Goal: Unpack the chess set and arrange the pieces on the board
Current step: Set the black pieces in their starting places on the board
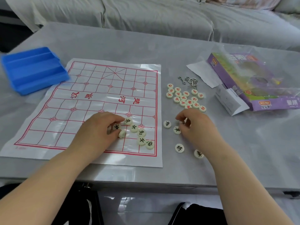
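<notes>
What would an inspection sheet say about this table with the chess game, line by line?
Surface: grey table, paper board lying flat.
Job's things: red pieces heaped right of board; black pieces on its near right corner, more loose on the table; blue tray far left.
Clutter: metal ring puzzle, purple box, folded paper.
Hands: left hand holds black pieces on the board; right hand pinches one beside it.
Cables: nothing seen.
Surroundings: grey sofa behind.

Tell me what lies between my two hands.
Head view: between the left hand and right hand lie black-lettered pieces on the board and one piece on the table.
</notes>
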A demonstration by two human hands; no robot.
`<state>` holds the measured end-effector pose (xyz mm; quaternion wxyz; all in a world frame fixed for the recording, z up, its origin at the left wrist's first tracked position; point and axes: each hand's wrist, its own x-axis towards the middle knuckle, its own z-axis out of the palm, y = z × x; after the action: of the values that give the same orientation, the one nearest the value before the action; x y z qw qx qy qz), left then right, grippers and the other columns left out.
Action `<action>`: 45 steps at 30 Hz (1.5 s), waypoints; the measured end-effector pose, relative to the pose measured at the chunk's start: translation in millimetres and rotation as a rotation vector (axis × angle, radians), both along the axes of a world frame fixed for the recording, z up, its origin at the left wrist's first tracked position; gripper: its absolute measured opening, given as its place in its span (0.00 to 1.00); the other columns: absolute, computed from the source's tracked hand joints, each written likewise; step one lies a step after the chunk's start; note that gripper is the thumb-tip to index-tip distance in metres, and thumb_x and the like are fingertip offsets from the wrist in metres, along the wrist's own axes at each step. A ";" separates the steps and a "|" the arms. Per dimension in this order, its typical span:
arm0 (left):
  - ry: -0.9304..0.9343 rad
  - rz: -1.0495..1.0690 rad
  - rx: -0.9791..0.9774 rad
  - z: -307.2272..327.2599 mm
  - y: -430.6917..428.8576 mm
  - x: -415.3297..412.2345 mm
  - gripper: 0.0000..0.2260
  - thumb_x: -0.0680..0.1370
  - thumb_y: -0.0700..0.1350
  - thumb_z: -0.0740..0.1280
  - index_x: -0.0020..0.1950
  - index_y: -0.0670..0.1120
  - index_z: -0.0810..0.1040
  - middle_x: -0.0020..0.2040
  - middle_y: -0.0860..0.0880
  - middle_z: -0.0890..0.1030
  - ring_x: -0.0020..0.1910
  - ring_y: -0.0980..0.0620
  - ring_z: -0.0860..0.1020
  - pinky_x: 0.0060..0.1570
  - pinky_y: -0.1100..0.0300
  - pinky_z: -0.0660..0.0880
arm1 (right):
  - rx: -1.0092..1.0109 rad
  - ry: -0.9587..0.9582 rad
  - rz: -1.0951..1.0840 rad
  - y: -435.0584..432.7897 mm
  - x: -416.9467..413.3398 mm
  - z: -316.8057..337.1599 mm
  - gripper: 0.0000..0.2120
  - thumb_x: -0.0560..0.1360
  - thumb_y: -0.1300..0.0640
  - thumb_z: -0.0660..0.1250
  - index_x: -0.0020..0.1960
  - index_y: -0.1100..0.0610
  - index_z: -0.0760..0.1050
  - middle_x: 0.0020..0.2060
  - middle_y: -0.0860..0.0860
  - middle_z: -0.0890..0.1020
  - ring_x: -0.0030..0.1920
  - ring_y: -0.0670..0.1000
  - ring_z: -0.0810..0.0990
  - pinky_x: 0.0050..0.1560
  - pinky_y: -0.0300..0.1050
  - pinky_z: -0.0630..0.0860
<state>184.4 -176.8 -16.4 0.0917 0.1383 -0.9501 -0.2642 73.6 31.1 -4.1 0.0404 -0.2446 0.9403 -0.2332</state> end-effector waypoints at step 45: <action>0.112 -0.450 0.014 2.4 73.3 -4.4 0.18 0.71 0.52 0.68 0.60 0.51 0.76 0.58 0.57 0.75 0.57 0.63 0.67 0.52 0.83 0.49 | -0.043 -0.082 -0.090 43.3 -8.0 -7.7 0.18 0.71 0.59 0.67 0.60 0.53 0.71 0.58 0.50 0.71 0.48 0.48 0.70 0.50 0.38 0.64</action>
<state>180.0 -103.6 -14.0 0.0820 -0.0915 -0.9485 -0.2920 65.6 74.4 -11.8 0.0629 -0.1930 0.9427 -0.2648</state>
